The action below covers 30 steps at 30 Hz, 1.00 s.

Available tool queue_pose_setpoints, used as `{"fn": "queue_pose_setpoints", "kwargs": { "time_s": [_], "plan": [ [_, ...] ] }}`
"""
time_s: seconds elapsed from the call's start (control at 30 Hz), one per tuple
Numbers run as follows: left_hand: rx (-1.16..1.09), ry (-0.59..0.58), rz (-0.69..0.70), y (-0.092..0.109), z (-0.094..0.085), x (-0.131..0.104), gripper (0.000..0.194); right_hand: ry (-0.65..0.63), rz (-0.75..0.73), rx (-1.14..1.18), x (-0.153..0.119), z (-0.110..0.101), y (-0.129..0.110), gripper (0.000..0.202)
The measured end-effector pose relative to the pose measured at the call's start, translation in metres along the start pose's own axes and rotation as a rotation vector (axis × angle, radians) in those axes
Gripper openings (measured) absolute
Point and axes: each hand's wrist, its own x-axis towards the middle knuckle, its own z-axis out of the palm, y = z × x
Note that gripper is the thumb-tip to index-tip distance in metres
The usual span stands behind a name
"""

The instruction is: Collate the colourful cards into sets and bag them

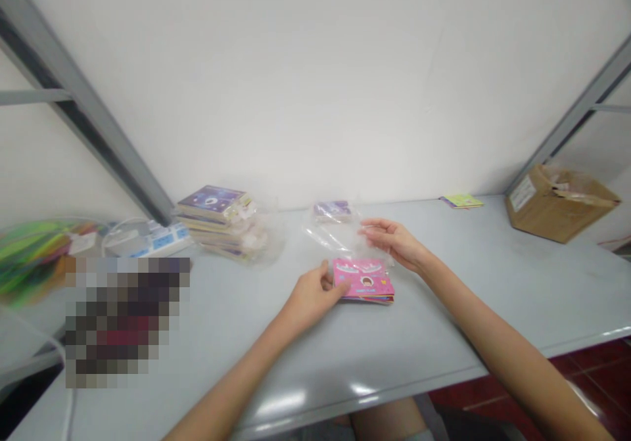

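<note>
A small stack of booklets with a pink cover (pixel 365 278) lies near the middle of the grey table. My left hand (pixel 315 291) grips its left edge, thumb on top of the cover. My right hand (pixel 393 240) is behind and to the right of the stack, its fingers closed on the edge of a clear plastic bag (pixel 335 236). The bag spreads behind the pink stack, and part of it overlaps the far edge of the cover. Just behind the bag sits a purple booklet pack (pixel 332 209).
Bagged purple booklets (pixel 211 201) are piled at the back left, beside a power strip (pixel 162 238) and colourful items (pixel 34 257). Yellow-green booklets (pixel 462 200) lie at the back right, near an open cardboard box (pixel 547 211). A pixelated area covers the left side.
</note>
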Motion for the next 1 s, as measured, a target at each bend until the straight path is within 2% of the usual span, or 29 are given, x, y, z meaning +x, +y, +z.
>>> {"fn": "queue_pose_setpoints", "kwargs": {
  "time_s": [0.27, 0.43, 0.57, 0.67, 0.8, 0.87, 0.93, 1.0],
  "plan": [
    [-0.234, -0.160, 0.000, 0.001, 0.005, -0.002, 0.042, -0.057, 0.004, -0.014, -0.002, 0.005, 0.004, 0.039],
    [-0.245, -0.276, 0.025, 0.006, 0.008, -0.006, 0.042, -0.070, 0.013, -0.021, -0.002, 0.007, 0.008, 0.042],
    [0.035, -0.170, 0.108, 0.010, 0.002, -0.009, 0.031, -0.077, 0.002, -0.037, -0.002, 0.007, 0.010, 0.043],
    [0.265, -0.075, 0.244, 0.014, -0.011, -0.009, 0.024, -0.021, -0.038, -0.090, -0.001, 0.005, 0.010, 0.045],
    [0.299, -0.010, 0.431, 0.028, -0.029, -0.011, 0.024, 0.010, -0.049, -0.163, -0.002, 0.004, 0.008, 0.048],
    [0.345, 0.046, 0.511, 0.035, -0.035, -0.013, 0.033, -0.059, -0.008, -0.162, -0.005, 0.008, 0.007, 0.048],
    [0.444, 0.035, 0.541, 0.036, -0.037, -0.015, 0.058, -0.143, 0.028, -0.138, -0.008, 0.014, 0.005, 0.047],
    [0.573, -0.012, 0.493, 0.030, -0.036, -0.014, 0.083, -0.203, 0.045, -0.105, -0.011, 0.021, 0.005, 0.047]
  ]
}}
